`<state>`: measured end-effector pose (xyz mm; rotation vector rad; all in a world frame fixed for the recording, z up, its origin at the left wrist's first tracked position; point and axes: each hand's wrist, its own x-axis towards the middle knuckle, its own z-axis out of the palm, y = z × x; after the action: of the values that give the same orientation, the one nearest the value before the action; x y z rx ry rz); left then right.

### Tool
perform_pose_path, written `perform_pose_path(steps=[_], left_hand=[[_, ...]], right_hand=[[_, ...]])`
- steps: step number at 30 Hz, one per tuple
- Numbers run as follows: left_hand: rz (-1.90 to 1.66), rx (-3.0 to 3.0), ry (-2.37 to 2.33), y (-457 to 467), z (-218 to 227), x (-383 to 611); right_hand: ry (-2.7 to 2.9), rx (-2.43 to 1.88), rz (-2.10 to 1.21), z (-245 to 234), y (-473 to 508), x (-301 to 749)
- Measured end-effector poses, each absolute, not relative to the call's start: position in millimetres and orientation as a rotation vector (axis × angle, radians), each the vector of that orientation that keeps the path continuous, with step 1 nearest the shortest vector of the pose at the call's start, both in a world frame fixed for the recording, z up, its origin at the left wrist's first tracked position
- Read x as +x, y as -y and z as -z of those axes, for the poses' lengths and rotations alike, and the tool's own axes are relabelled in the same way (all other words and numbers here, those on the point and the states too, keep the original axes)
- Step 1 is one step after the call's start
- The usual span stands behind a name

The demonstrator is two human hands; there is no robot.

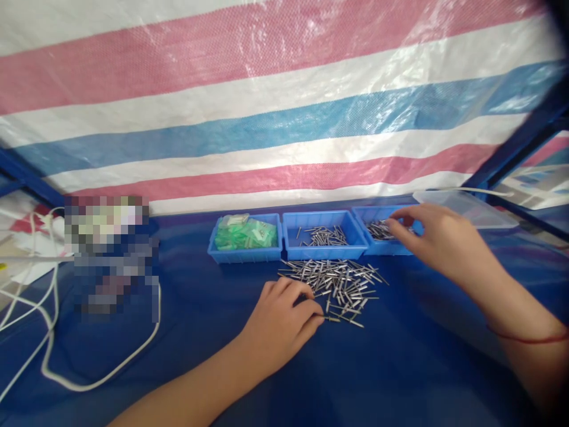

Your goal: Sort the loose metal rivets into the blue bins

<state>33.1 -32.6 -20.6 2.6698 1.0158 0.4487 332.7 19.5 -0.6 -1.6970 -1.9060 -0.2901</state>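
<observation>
A loose heap of silver blind rivets (342,281) lies on the blue table in front of the bins. At the heap's near left side, my left hand (284,311) is closed, thumb and forefinger pinching one blind rivet (331,319) that pokes out to the right. Above the right blue bin (386,249) hangs my right hand (438,237), thumb and forefinger curled together at the tips. Whatever they hold is too small to make out. Blind rivets (377,229) lie in this bin, partly hidden by the hand. More blind rivets (329,236) lie in the middle blue bin (326,254).
Small green packets (246,233) fill the left blue bin (249,256). A clear plastic lid (471,207) rests at the back right. White cables (51,344) trail over the table's left side, near a blurred patch. Behind the bins hangs a striped plastic sheet (267,130).
</observation>
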Motion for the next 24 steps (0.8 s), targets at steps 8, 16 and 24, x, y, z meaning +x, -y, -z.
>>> perform_pose_path(steps=[8, 16, 24], left_hand=[[-0.492, 2.695, -1.115, 30.7, 24.9, 32.9], [-0.860, 2.307, -1.144, 29.6, 17.2, 28.9], [-0.975, 1.981, -1.159, 28.6, 12.5, 29.8]], right_hand=[[2.285, -1.031, -0.248, -1.8, 14.6, 259.5], [2.359, -0.974, -0.433, 10.6, 27.5, 228.2], [2.209, -0.976, -0.605, 11.4, 29.6, 224.1]])
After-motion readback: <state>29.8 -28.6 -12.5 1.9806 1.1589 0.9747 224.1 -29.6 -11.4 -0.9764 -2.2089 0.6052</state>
